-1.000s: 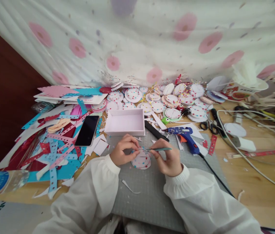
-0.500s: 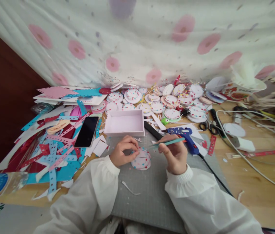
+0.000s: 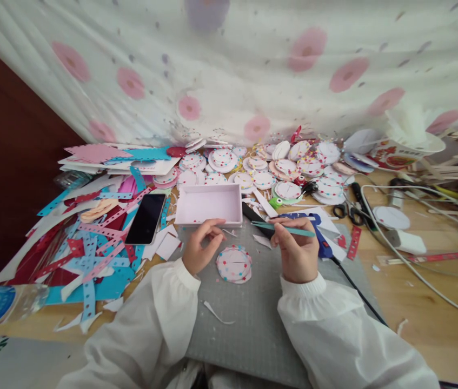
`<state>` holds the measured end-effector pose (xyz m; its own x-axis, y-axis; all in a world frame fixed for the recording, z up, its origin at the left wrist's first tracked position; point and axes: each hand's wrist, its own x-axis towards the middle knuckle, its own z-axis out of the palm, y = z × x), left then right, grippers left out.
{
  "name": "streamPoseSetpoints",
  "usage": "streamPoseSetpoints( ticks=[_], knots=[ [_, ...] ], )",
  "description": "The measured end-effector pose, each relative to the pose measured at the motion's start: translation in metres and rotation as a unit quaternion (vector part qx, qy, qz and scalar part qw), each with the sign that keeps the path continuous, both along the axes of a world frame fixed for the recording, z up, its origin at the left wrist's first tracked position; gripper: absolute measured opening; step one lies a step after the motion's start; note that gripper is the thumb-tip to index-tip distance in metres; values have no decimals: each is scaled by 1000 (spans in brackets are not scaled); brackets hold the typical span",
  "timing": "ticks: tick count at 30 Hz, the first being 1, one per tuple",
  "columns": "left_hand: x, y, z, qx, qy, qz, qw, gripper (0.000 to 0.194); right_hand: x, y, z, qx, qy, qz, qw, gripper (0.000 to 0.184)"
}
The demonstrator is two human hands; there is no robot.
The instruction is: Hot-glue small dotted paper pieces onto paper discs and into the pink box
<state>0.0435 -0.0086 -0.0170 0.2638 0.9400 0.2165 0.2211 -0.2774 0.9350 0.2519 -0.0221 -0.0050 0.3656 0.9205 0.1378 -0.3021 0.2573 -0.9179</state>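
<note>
My right hand [image 3: 297,249] holds a pair of teal tweezers [image 3: 261,225], their tips pointing left above the grey cutting mat [image 3: 249,329]. My left hand [image 3: 201,247] hovers in front of a white paper box [image 3: 208,208], fingers loosely bent and apart, with nothing visible in them. Between both hands a round white paper disc [image 3: 234,263] lies flat on the mat, edged with red and blue dots. Neither hand touches it. A thin curled paper strip [image 3: 217,313] rests nearer to me.
Many dotted paper discs [image 3: 223,159] pile up at the back. Punched paper scraps [image 3: 91,243] and a phone [image 3: 145,219] lie left. On the right are a blue glue gun [image 3: 323,243], scissors [image 3: 348,213] and a white cable [image 3: 411,275]. A bottle [image 3: 5,307] lies at the left edge.
My left hand has let go of the dotted disc and moved up and left of it. My right hand has shifted slightly right, the tweezers now tilted the other way.
</note>
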Motion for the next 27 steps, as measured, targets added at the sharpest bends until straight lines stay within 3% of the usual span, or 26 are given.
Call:
streamPoseSetpoints(
  ticks=[6, 12, 20, 27],
  knots=[
    [3, -8, 5, 1, 32, -68, 997, 34, 0, 1, -4, -23, -4, 12, 1000, 28],
    [4, -11, 0, -20, 80, -167, 982, 36, -4, 0, -5, -8, -89, 7, 996, 23],
    [5, -9, 2, -38, 91, -162, 982, 26, -8, -6, -5, 1, -253, 28, 967, 13],
    [6, -9, -1, -46, 78, -161, 983, 24, -8, -7, -10, -13, -294, 47, 955, 14]
  ],
)
